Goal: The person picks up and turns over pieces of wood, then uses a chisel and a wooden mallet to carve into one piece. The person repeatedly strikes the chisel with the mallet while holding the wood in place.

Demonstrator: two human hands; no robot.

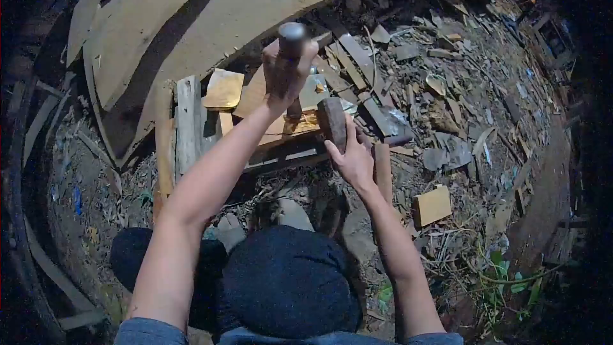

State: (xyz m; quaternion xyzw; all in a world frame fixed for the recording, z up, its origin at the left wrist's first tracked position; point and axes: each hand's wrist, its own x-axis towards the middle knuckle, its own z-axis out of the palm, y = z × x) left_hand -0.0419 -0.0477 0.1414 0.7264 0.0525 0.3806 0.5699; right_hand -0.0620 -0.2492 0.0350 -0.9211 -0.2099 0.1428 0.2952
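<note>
My left hand [281,80] is wrapped around an upright chisel-like tool [292,33] with a round, shiny top. Its lower shaft points down at a yellowish wood piece [305,121] resting on a low wooden support. A dark, blocky wooden piece [332,122] is gripped in my right hand [355,161], beside the tool and lower than its top. Whether this block is a mallet head cannot be made out, since my fingers and the viewing angle hide any handle. The tool's tip is hard to see against the wood.
Behind the support lies a large curved board [242,9]. Upright planks [188,121] stand at left. Wood chips and scraps cover the ground at right, with a square yellowish block [432,206] among them. My dark-clothed knee [290,281] is close in front.
</note>
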